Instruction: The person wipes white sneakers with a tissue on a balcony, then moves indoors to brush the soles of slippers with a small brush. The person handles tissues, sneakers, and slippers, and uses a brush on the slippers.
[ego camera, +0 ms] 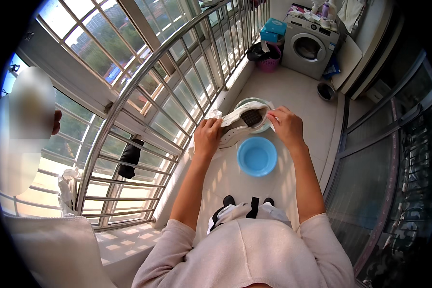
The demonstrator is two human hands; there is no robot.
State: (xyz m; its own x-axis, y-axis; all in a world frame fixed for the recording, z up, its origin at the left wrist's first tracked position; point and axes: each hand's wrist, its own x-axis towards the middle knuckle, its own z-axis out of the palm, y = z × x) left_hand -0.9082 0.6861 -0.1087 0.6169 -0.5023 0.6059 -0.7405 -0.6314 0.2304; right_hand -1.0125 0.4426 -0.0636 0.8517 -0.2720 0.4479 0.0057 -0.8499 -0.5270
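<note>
Both hands hold a white shoe point(234, 136) up in front of me, its opening facing me and a dark patterned insole showing inside. My left hand point(207, 136) grips one end, where the fingers hide part of the shoe. At the other end my right hand point(286, 126) pinches the edge between thumb and fingers. White crumpled material point(213, 114) shows beside my left hand; whether it belongs to the shoe I cannot tell. Behind the shoe a pale, greenish basin point(255, 100) stands on the floor, partly covered. A light blue plastic basin point(257, 157) sits nearer to my feet, below the shoe in view.
A metal railing point(187, 59) curves along the windows at left, with a black cloth item point(130, 159) on it. Further off stand a washing machine point(308, 46), a pink basket point(269, 63) and a metal bowl point(325, 91). Another person point(50, 248) is at far left; glass doors point(363, 180) line the right.
</note>
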